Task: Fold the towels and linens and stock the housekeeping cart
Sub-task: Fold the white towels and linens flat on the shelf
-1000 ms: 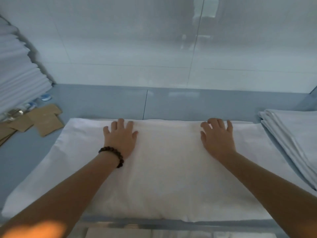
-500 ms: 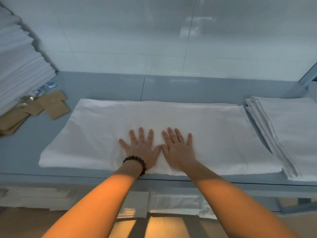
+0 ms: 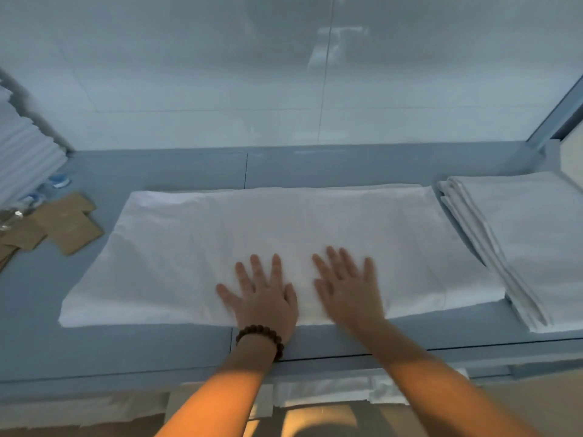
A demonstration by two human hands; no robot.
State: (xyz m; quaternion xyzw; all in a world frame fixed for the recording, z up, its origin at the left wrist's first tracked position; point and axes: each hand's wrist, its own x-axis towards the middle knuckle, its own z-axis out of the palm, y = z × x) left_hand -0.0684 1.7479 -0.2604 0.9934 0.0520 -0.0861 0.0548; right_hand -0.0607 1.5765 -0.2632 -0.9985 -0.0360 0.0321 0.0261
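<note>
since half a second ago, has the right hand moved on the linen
Yes. The right hand has slid rightward along the white linen, toward the folded stack, opening a gap from the left hand.

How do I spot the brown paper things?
Start at the long grey-blue counter with a big white linen spread on it. Look left of the linen, beside the tall stack of folded white linens. The flat brown paper packets lie there overlapping, the only brown squares among all that white.

Soft, faintly creased white cloth [image 3: 284, 241] on matt blue-grey top [image 3: 126, 348].
Glossy wall tiles [image 3: 220, 89]; matt brown paper packets [image 3: 72, 228]; smooth dark beads [image 3: 262, 334].
</note>
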